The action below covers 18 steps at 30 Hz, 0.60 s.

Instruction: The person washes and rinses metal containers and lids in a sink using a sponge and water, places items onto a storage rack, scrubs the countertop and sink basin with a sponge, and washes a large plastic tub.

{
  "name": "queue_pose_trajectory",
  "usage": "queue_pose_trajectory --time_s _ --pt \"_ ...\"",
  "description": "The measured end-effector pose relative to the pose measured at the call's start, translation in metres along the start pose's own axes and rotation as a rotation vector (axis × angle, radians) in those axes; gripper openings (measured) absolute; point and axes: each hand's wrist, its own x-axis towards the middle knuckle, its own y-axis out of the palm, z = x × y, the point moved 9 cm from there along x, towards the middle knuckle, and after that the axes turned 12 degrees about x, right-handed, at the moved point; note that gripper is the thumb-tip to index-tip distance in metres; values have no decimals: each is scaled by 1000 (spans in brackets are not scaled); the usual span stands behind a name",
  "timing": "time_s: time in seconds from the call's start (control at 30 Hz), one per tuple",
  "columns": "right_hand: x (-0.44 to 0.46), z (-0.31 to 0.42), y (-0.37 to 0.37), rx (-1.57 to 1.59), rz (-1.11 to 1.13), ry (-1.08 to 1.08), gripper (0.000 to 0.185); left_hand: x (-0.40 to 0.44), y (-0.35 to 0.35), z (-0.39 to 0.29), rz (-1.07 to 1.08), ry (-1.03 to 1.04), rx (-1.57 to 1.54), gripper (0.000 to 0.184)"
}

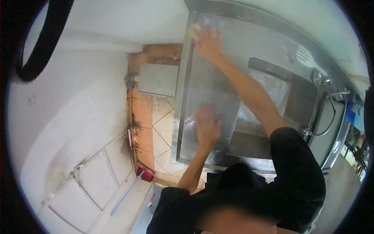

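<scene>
My right hand [209, 45] reaches to the far left corner of a stainless steel sink counter [212, 84]. Under its fingers is a pale yellow sponge [193, 30], pressed near the raised rim and partly hidden by the blurred hand. My left hand [207, 125] lies flat on the nearer part of the metal drainboard, fingers stretched out, holding nothing. The sink basin [265, 93] lies to the right, beneath my right forearm.
A white slotted spatula [306, 58] rests at the back right, near the faucet [329, 93]. Farther right is a blue container [354, 115]. On the left, a grey box [157, 80] stands beside the counter above the tiled floor, with a red dustpan [145, 171] by the wall.
</scene>
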Motion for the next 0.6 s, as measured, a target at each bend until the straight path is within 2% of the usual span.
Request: queue_pose_trajectory --time_s 0.03,0.1,0.17,0.23,0.3,0.33,0.37,0.4,0.47,0.53,0.57,0.6 --pt "-12 8 3 4 8 -32 47 1 15 -22 31 224 -141 62" --pt "-76 46 -14 83 246 -206 43 -12 44 -63 77 668 -440 53" --pt "-158 41 -34 311 260 -375 38 -13 28 -43 142 491 -387 47" --pt "-202 -22 -53 485 185 -213 34 1 16 10 -15 241 -390 49" --pt "-220 -98 -106 257 -5 131 34 35 -3 39 -262 -11 -224 57" --pt "-224 -114 -138 283 -151 148 36 58 -26 33 -325 -85 -23 61" --pt "-224 -123 -169 304 -304 158 38 71 -20 13 -261 -67 70 67" --pt "-218 -121 -187 350 -348 217 39 82 -12 -14 -210 -56 160 74" --pt "-213 -100 -207 447 -434 341 42 87 3 -110 -86 378 25 64" --pt "-180 -80 -195 401 -297 236 45 58 90 -177 30 919 7 44" --pt "-168 -80 -192 375 -232 186 47 75 77 -171 -31 794 -83 37" --pt "-161 -102 -200 309 -285 210 47 90 55 -153 -84 669 -172 31"
